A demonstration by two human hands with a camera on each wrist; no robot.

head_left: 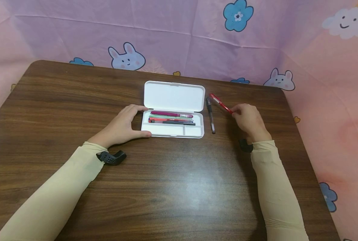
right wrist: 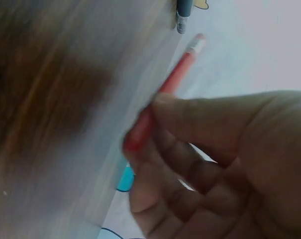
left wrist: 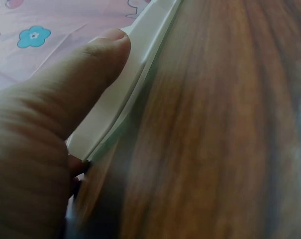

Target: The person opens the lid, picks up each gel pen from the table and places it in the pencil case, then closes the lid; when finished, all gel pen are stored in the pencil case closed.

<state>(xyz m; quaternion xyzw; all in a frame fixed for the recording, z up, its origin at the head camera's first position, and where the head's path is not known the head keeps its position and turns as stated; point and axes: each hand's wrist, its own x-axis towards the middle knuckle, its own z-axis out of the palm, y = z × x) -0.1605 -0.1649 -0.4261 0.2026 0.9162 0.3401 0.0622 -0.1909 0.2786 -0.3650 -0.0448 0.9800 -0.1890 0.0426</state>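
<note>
A white pencil case (head_left: 194, 131) lies with its lid (head_left: 174, 96) raised on the far side. Several pens, among them a purple pen (head_left: 166, 114) and a black pen (head_left: 179, 123), rest in its long compartment. My left hand (head_left: 121, 125) holds the left end of the case, thumb at the near corner and fingers at the hinge side; the thumb (left wrist: 98, 59) lies along the white side wall in the left wrist view. To the right of the case, my right hand (head_left: 249, 120) pinches a red pen (head_left: 221, 103) by its near end between thumb and fingers.
A second black pen (head_left: 211, 115) lies on the brown wooden table (head_left: 166, 187) between the case and my right hand. A patterned pink and purple cloth (head_left: 179, 36) hangs behind the table and along its right side.
</note>
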